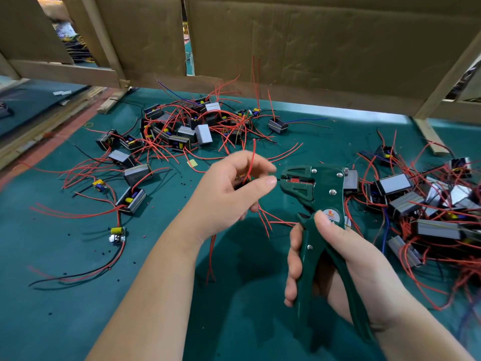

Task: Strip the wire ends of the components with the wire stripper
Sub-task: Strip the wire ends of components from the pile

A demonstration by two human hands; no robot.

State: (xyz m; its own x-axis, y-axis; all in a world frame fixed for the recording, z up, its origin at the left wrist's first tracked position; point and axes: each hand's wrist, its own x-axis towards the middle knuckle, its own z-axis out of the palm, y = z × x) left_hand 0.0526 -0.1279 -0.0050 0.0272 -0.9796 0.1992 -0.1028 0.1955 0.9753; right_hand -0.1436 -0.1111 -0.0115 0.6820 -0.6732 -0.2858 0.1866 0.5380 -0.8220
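Black insulation covers the short wire end (277, 179) on which the step turns. It is pinched between the thumb and forefinger of the left hand (229, 194) and projects to the right, its long axis lying nearly level and across the view. The component (240, 183) to which it belongs is largely hidden within the curled fingers of that hand, and a red lead (252, 157) is seen rising from it above the knuckles. Directly to the right, the tip is met by the mouth of the green wire stripper (316, 190), whose head is turned leftward, in line with the wire; whether the tip is seated between the blades cannot be told. The tool's handles run down toward the viewer and are gripped by the right hand (346, 256), fingers wrapped round the forward handle and thumb laid near the pivot. The handles are shown apart, so the squeeze is judged not yet made. A short feed along the wire's own axis is judged to be called for, the left hand being the nearer. On the green mat (145, 295) more components are piled in a far heap (182, 128) beyond the hands and a side heap (416, 201) to the right. Cardboard (299, 43) closes the back.
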